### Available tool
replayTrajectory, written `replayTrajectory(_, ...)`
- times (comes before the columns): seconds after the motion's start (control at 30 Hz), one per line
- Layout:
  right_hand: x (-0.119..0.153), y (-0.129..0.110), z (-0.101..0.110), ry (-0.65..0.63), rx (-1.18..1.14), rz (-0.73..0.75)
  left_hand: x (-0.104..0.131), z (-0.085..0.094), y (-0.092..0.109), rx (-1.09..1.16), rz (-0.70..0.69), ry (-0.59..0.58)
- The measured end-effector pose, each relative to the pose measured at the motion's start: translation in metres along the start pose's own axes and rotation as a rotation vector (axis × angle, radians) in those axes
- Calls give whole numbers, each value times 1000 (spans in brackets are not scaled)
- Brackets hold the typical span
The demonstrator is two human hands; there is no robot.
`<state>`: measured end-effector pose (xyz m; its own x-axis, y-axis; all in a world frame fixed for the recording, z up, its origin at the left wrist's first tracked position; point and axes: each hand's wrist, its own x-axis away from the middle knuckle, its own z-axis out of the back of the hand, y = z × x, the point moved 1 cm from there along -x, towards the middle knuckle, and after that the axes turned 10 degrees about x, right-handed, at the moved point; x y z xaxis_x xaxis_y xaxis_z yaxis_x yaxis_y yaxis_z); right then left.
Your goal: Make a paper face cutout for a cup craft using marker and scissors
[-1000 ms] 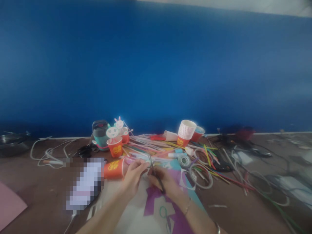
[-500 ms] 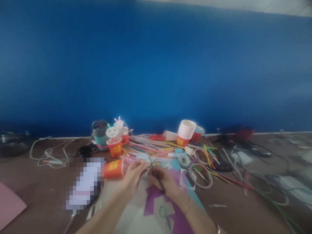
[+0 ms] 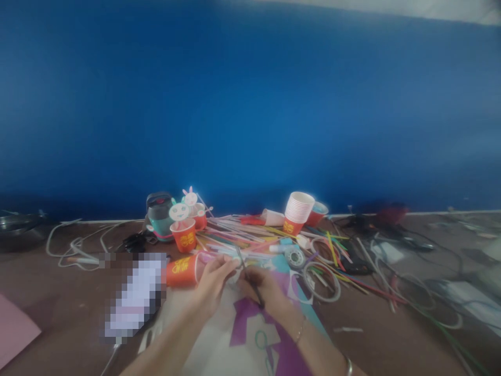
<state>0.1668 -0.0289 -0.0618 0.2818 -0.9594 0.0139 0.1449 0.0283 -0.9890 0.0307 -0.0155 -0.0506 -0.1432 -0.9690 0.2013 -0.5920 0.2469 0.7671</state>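
My left hand [image 3: 217, 275] pinches a small pale piece of paper [image 3: 236, 262] between thumb and fingers. Dark scissors [image 3: 255, 289] are gripped in my right hand [image 3: 263, 284], their blades pointing up toward that piece. Both hands are close together over a white sheet [image 3: 213, 339] and purple paper [image 3: 239, 326]. An orange paper cup [image 3: 182, 271] lies on its side just left of my left hand. A roll of tape [image 3: 295, 257] lies right of my right hand.
Behind the hands are many coloured sticks [image 3: 235, 232], a stack of cups [image 3: 299, 209] and two cups with rabbit faces [image 3: 183, 235]. A phone-like blurred object [image 3: 136, 297] lies left. Cables [image 3: 422, 297] spread at right, before a blue wall.
The view has shifted very slightly. Both hands stay in nearly the same place, still holding the paper piece and the scissors.
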Motion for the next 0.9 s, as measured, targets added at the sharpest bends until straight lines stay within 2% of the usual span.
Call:
replayTrajectory(0.13,-4,0,6,243,-13,60,-3,2,-5,-95,-43,-43)
replayTrajectory(0.2,-5,-1,8,307,-10,85,-4,2,-7,-193,-64,-52)
replayTrajectory(0.3,-7,-5,13,304,30,89,-4,1,-9,-345,-93,-86)
replayTrajectory(0.4,-7,-10,27,292,98,63,-4,0,-8,-480,-125,-88)
replayTrajectory(0.5,-4,-13,48,160,291,-125,-4,3,-7,-738,-273,-38)
replayTrajectory(0.57,-1,-14,60,92,467,-215,-4,6,-10,-908,-399,-93)
replayTrajectory(0.67,2,-13,67,104,850,-209,-3,13,-17,-1044,-477,-241)
replayTrajectory(0.77,2,-11,68,191,1044,-180,-3,18,-22,-1087,-468,-231)
replayTrajectory(0.9,7,-16,74,264,1066,-129,-5,18,-19,-904,-431,-98)
